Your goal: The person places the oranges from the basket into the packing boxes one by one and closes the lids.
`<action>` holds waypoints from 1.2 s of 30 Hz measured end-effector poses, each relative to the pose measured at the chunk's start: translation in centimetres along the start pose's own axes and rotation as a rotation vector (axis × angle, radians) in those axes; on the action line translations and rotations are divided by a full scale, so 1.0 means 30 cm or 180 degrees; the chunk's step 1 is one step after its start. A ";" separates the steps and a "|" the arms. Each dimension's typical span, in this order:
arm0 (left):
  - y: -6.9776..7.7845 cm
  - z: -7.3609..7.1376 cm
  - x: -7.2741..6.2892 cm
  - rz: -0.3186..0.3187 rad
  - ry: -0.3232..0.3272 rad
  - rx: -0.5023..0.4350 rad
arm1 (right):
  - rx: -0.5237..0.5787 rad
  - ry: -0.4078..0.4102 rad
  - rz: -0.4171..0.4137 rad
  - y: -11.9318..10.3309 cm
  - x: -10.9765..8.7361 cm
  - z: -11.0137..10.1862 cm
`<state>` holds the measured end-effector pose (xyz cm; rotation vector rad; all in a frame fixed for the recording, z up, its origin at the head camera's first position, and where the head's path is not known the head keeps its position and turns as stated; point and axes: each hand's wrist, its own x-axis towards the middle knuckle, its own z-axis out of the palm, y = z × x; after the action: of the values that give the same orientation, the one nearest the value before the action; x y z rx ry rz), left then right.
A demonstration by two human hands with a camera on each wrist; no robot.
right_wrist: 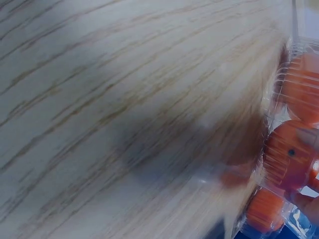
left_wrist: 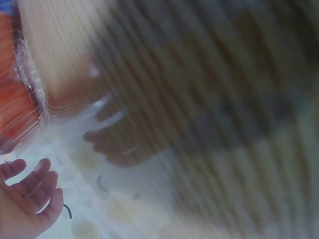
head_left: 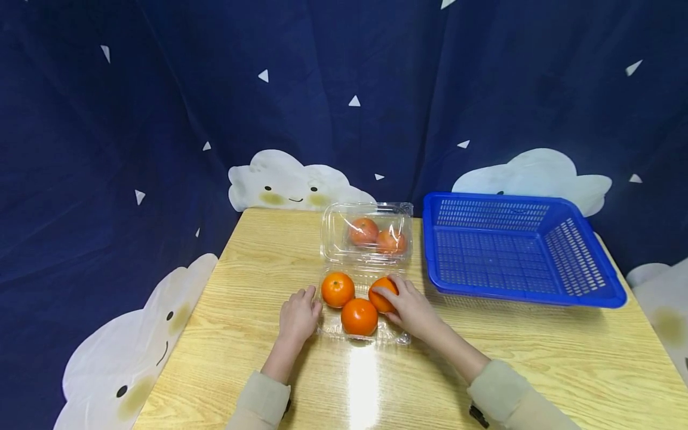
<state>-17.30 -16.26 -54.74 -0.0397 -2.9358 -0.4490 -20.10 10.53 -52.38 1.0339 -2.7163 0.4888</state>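
Three glossy oranges sit in a clear plastic clamshell box (head_left: 333, 328) at the middle of the table: a left orange (head_left: 337, 289), a front orange (head_left: 359, 317) and a right orange (head_left: 379, 297). My right hand (head_left: 416, 312) grips the right orange, thumb and fingers around its near and right sides. At the box's left edge rests my left hand (head_left: 298, 315), fingers loosely bent and holding nothing; the left wrist view shows that hand (left_wrist: 32, 199) relaxed beside the plastic. Behind, two more oranges (head_left: 364, 231) show through clear plastic (head_left: 334, 239).
A blue mesh basket (head_left: 524, 295) stands at the table's right rear, close to the plastic boxes. The light wooden table (head_left: 252, 269) ends at a dark blue curtain (head_left: 322, 71) printed with clouds and white triangles.
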 end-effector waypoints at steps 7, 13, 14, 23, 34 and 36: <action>-0.001 0.000 0.002 -0.0012 -0.0011 -0.0017 | -0.0032 0.0013 0.0015 0.001 -0.003 0.007; 0.001 0.000 0.002 -0.0038 -0.0034 -0.0037 | -0.0035 -0.0040 0.0059 -0.004 -0.001 0.000; 0.001 0.000 0.002 -0.0043 -0.0034 -0.0041 | -0.0039 -0.0050 0.0064 -0.006 -0.001 -0.001; 0.003 -0.004 0.001 -0.0044 -0.0045 -0.0035 | 0.0184 -0.0163 0.0146 -0.016 0.022 -0.044; -0.001 0.001 0.001 -0.0019 -0.0025 -0.0034 | 0.1273 0.0720 0.0649 0.021 0.146 -0.148; -0.002 0.002 0.001 -0.0012 -0.0019 -0.0036 | 0.1484 0.1009 0.0767 0.032 0.167 -0.157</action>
<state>-17.34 -16.30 -54.82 -0.0370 -2.9399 -0.4667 -24.16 9.89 -46.78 0.6387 -2.4989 1.2564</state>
